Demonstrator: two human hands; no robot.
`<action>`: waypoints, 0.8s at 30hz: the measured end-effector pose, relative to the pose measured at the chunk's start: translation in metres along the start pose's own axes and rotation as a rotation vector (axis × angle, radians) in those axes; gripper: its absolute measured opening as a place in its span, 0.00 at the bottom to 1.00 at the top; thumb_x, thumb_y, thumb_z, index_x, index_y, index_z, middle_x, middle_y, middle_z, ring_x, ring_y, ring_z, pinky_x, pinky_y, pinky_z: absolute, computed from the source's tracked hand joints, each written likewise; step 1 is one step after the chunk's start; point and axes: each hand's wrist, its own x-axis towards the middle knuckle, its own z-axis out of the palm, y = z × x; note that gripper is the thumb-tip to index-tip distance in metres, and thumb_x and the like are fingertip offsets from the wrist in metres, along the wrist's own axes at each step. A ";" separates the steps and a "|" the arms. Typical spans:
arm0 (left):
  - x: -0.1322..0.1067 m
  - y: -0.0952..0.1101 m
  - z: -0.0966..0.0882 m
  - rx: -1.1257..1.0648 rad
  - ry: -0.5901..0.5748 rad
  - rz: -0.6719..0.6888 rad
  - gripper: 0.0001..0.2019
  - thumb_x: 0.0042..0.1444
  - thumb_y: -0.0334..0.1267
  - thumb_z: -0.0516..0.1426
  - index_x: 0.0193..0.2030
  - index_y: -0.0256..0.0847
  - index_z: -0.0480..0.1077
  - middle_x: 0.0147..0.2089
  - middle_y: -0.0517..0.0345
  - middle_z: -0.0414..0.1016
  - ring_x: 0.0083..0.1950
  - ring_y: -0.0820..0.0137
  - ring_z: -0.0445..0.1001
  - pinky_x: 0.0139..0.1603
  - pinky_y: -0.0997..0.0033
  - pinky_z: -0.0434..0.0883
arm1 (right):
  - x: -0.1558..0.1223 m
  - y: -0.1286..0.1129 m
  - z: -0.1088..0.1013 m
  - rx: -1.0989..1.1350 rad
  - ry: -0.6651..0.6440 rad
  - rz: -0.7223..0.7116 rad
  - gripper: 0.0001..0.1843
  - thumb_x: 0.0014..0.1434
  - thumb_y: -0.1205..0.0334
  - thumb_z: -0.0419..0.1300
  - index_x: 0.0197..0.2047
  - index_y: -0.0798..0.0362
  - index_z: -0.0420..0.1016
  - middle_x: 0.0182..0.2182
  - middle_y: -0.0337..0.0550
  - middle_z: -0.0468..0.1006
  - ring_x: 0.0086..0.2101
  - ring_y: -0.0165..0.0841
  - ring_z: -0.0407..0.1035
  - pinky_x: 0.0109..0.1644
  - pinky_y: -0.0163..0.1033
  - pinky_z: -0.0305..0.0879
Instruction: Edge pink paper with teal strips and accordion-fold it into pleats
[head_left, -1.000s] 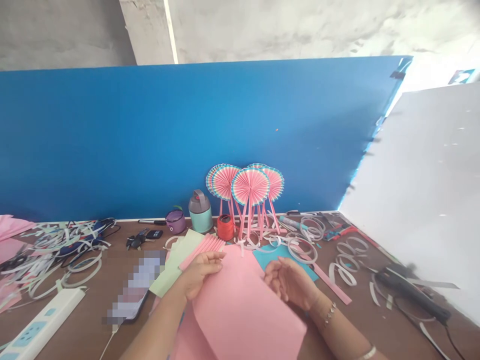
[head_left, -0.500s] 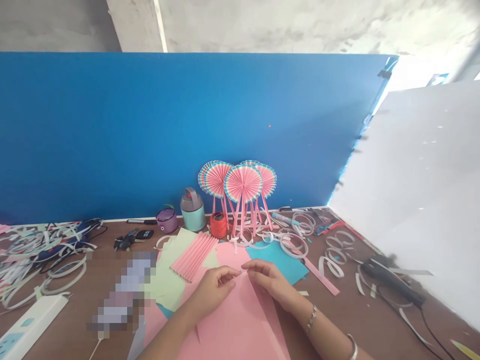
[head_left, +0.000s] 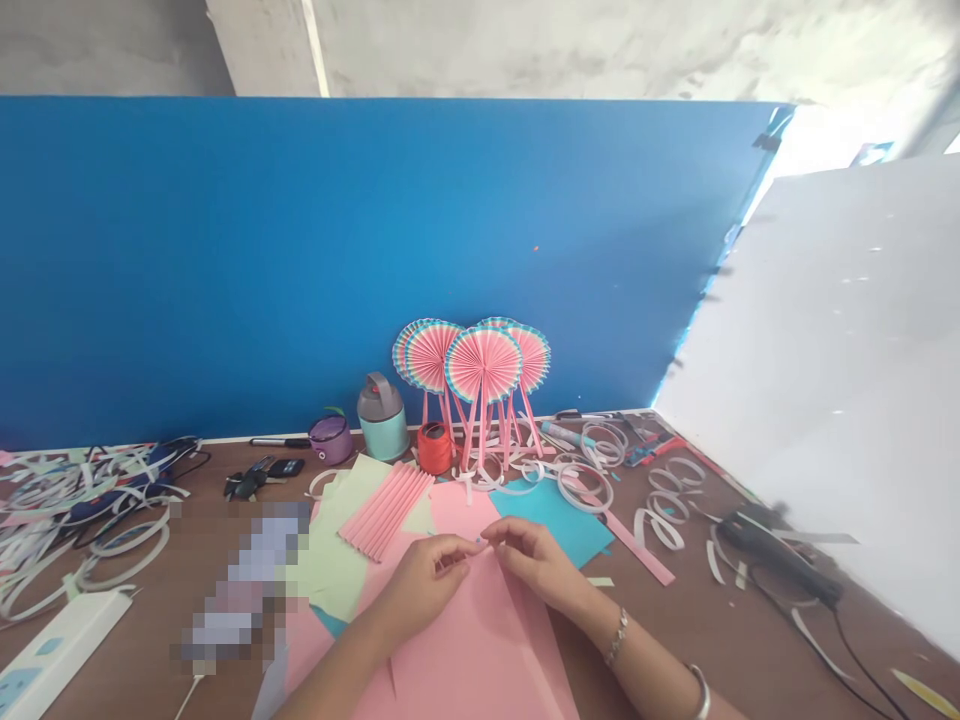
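My left hand (head_left: 421, 585) and my right hand (head_left: 534, 562) meet fingertip to fingertip at the far edge of a pink paper sheet (head_left: 480, 650) lying on the brown table (head_left: 150, 620). Both hands pinch that edge, fingers closed on the paper. Just beyond my left hand lies a pleated pink paper strip (head_left: 386, 508) on a pale green sheet (head_left: 334, 560). A teal sheet (head_left: 559, 520) lies beyond my right hand.
Several pink paper fans on sticks (head_left: 472, 385) lean on the blue partition (head_left: 300, 260). Nearby stand a teal bottle (head_left: 381, 418), a purple pot (head_left: 331, 439) and an orange spool (head_left: 434, 447). Paper curls (head_left: 82, 500) litter the left; a glue gun (head_left: 780, 560) lies right; a power strip (head_left: 52, 655) is front left.
My hands have come together from apart onto the pink sheet's far edge and now pinch it. The left hand let go of the pleated strip, which lies on the green sheet.
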 end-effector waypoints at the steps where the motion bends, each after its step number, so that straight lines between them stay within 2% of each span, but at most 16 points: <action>1: 0.000 0.000 0.001 0.000 0.001 0.002 0.14 0.52 0.33 0.54 0.44 0.40 0.75 0.46 0.52 0.78 0.46 0.64 0.75 0.48 0.68 0.69 | 0.000 0.001 0.000 -0.009 -0.001 0.008 0.11 0.54 0.59 0.54 0.37 0.55 0.74 0.31 0.43 0.74 0.31 0.32 0.65 0.35 0.37 0.60; 9: -0.003 0.003 0.002 0.011 -0.005 -0.017 0.14 0.50 0.31 0.54 0.42 0.41 0.76 0.46 0.52 0.78 0.47 0.64 0.75 0.49 0.67 0.69 | -0.002 0.006 0.001 -0.040 -0.010 0.003 0.09 0.54 0.62 0.54 0.34 0.55 0.75 0.27 0.39 0.72 0.24 0.26 0.58 0.28 0.32 0.54; 16: -0.001 0.006 0.001 -0.015 -0.016 -0.044 0.14 0.49 0.32 0.54 0.41 0.38 0.75 0.44 0.50 0.78 0.47 0.62 0.74 0.50 0.65 0.68 | -0.005 -0.005 0.000 -0.185 0.009 -0.151 0.09 0.55 0.66 0.54 0.33 0.53 0.76 0.29 0.41 0.74 0.27 0.28 0.61 0.32 0.33 0.57; 24: 0.000 0.009 -0.001 -0.117 -0.102 -0.052 0.14 0.47 0.33 0.55 0.40 0.36 0.76 0.42 0.49 0.78 0.45 0.62 0.74 0.48 0.64 0.68 | -0.006 -0.008 0.003 -0.259 0.028 -0.226 0.11 0.53 0.73 0.53 0.33 0.53 0.76 0.29 0.41 0.74 0.27 0.27 0.63 0.29 0.31 0.57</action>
